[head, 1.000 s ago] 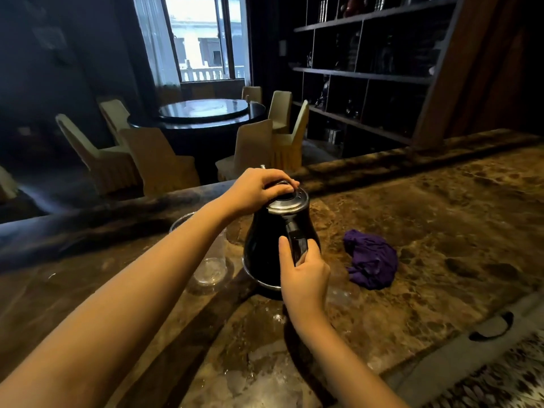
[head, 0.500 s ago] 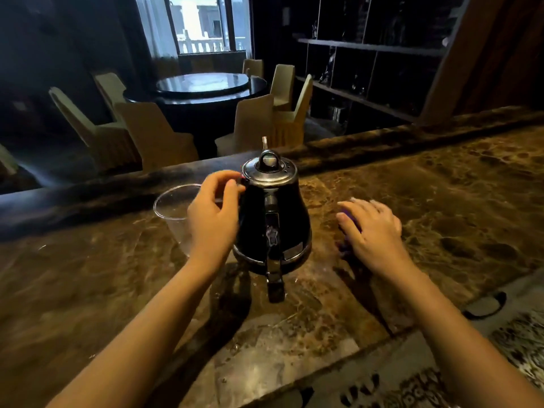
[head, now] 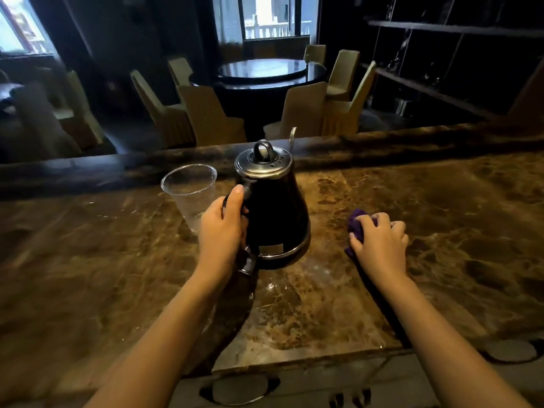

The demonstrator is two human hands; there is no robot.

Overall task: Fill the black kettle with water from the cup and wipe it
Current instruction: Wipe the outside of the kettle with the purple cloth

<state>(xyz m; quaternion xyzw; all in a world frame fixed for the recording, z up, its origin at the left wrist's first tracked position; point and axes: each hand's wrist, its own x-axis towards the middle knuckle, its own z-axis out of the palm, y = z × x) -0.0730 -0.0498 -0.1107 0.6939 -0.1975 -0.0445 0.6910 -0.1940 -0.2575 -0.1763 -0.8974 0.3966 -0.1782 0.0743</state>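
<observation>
On the marble counter the black kettle stood upright, lid on, with the cup apparently empty just beside it at 9 o'clock. Your left hand was wrapped closed around the handle; your right hand, at 3 o'clock, had bunched the purple cloth under curled fingers. Filling looked finished; wiping was starting. Next move called for lifting the cloth to the kettle's wall while you braced the handle

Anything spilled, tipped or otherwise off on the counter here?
Wet streaks glisten on the marble counter just in front of the black kettle, likely spilled water. Kettle and clear cup stand upright; nothing looks damaged.
</observation>
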